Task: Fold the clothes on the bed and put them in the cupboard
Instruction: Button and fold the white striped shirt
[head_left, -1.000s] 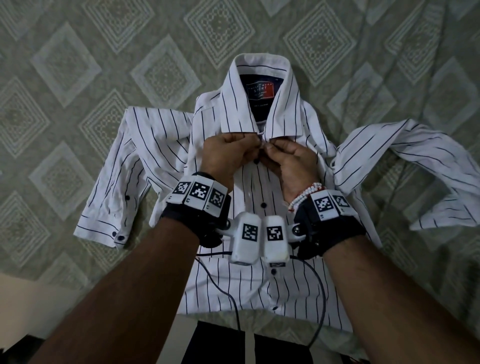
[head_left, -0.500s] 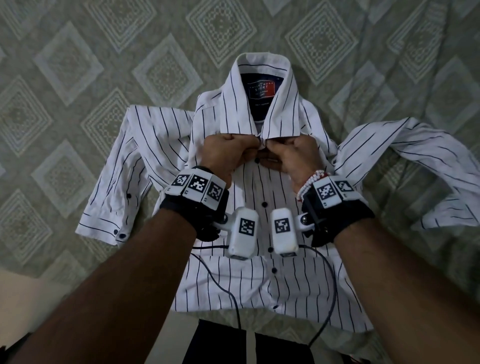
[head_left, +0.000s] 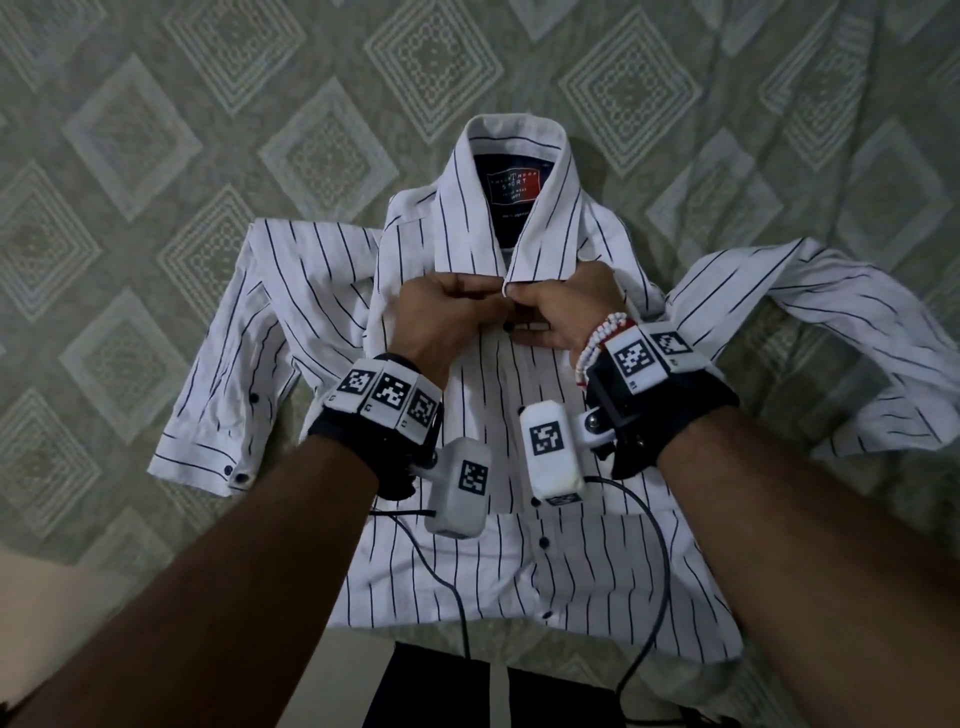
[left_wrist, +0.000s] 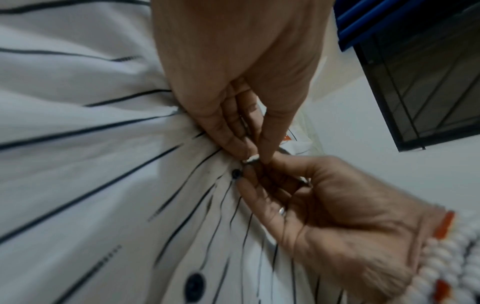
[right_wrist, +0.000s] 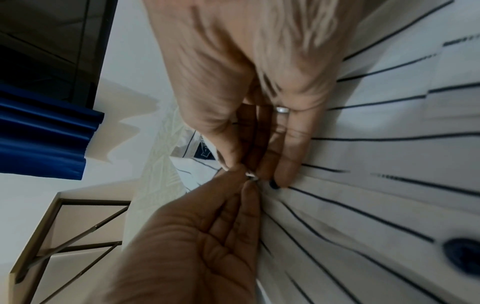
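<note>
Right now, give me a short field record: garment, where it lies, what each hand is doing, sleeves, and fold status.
garment: white striped shirt, front up, collar away from the person
surface: diamond-patterned bedspread
left hand: pinches the placket edge just below the collar
right hand: pinches the opposite edge at the same spot, beside a dark button
left sleeve: lying flat, spread outward
right sleeve: spread outward, rumpled
fold status: not yet folded
</note>
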